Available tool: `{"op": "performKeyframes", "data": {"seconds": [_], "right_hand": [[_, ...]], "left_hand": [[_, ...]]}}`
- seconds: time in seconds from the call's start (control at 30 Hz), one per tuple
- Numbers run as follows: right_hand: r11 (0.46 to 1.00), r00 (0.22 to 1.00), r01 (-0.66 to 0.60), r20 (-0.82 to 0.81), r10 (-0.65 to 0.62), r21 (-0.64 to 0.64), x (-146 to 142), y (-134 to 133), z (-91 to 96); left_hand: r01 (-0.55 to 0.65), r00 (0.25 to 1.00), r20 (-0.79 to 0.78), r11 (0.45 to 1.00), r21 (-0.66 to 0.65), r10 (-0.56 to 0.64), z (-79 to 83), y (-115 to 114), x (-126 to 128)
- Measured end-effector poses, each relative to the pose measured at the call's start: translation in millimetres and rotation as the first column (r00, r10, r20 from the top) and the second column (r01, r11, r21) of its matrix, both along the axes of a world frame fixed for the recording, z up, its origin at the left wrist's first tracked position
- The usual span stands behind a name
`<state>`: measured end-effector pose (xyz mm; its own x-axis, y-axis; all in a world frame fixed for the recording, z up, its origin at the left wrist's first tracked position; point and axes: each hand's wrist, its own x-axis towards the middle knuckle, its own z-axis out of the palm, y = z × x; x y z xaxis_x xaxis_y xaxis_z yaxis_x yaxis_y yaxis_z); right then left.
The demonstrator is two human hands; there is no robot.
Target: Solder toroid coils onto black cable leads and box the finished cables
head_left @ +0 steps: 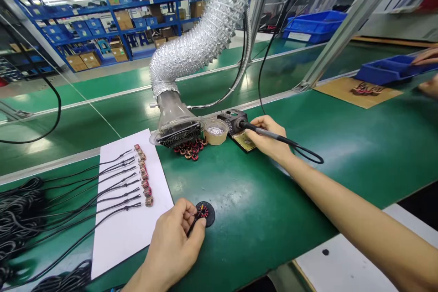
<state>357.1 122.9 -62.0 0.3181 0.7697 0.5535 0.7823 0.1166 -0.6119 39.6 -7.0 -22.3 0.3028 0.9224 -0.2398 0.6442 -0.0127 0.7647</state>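
My left hand (173, 239) pinches the end of a black cable (192, 225) against a small red-and-black wound ring coil (204, 210). This coil rests on a round black disc (211, 220) on the green bench. Off to the right, my right hand (273, 140) is closed around the handle of a soldering iron (255, 128). The iron's front end sits in the mouth of its stand (234, 117), so its tip is hidden. A yellowish pad (243, 141) lies in the stand's base. Beside it is a round tub (216, 133) of silvery material.
A fume extractor hood (176, 118) with a silver duct (201, 48) hangs over a pile of ring coils (191, 149). White paper (125, 237) carries a row of coils (143, 173) and cable ends. Bundled black cables (22, 210) lie left. Another person's hand (427, 57) is at a blue bin (383, 70).
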Motion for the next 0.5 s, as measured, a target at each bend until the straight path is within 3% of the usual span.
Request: {"op": "performKeyframes", "data": {"seconds": [0.1,0.2,0.33,0.5], "right_hand": [[0.999,0.999,-0.015,0.047,0.017,-0.051,-2.1,15.4,-4.4],[0.996,0.994,-0.016,0.105,0.025,-0.09,-1.2,15.9,-6.9],[0.984,0.984,-0.006,0.176,0.037,-0.177,-2.3,-4.0,-7.1],[0.96,0.963,-0.013,0.256,0.088,-0.279,-14.5,-34.9,-8.9]], "left_hand": [[-0.006,0.999,-0.044,0.995,0.103,0.01,3.1,2.6,-5.3],[0.084,0.991,-0.124,0.968,0.236,-0.056,5.8,6.1,-9.5],[0.208,0.973,-0.174,0.903,0.377,-0.151,14.9,11.6,-17.4],[0.157,0.986,-0.128,0.828,0.538,-0.104,48.7,17.3,-38.3]]}}
